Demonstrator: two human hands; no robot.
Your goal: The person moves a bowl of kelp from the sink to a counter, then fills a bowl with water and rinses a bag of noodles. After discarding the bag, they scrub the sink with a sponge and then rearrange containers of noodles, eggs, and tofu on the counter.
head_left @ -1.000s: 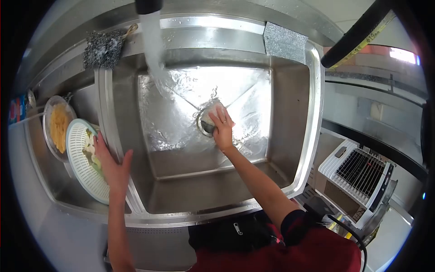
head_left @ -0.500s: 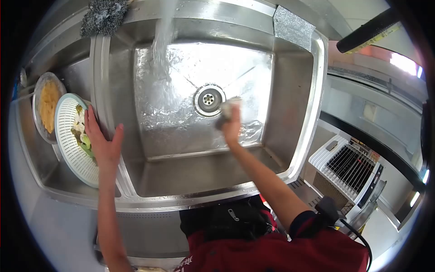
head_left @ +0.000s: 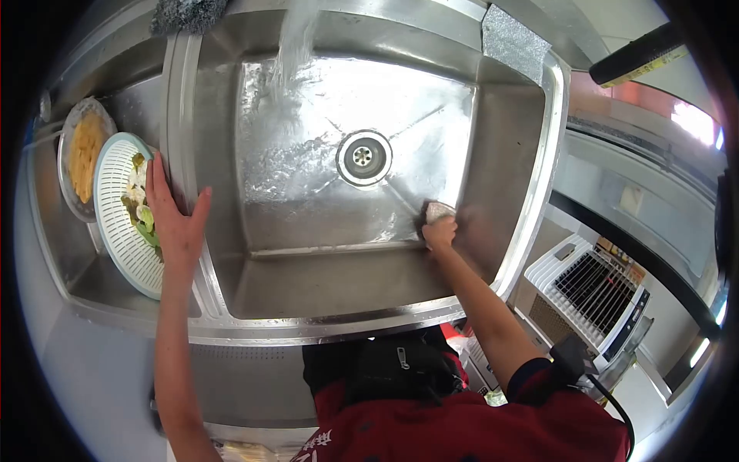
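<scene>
The right hand (head_left: pixel 439 232) is curled tight around a small pale sponge (head_left: pixel 436 210) and presses it on the sink (head_left: pixel 539 162) floor, in the near right corner where floor meets wall. Only a bit of the sponge peeks out past the fingers, light and a little blurry, so which way it points is hard to tell. The left hand (head_left: pixel 175 215) lies flat and spread on the rim between the two basins. Just beside it sits a white strainer (head_left: pixel 115 223) with green bits, and past that a plate (head_left: pixel 81 150) of yellow food. Water (head_left: pixel 289 54) pours down at the back, well away from the drain (head_left: pixel 363 157).
</scene>
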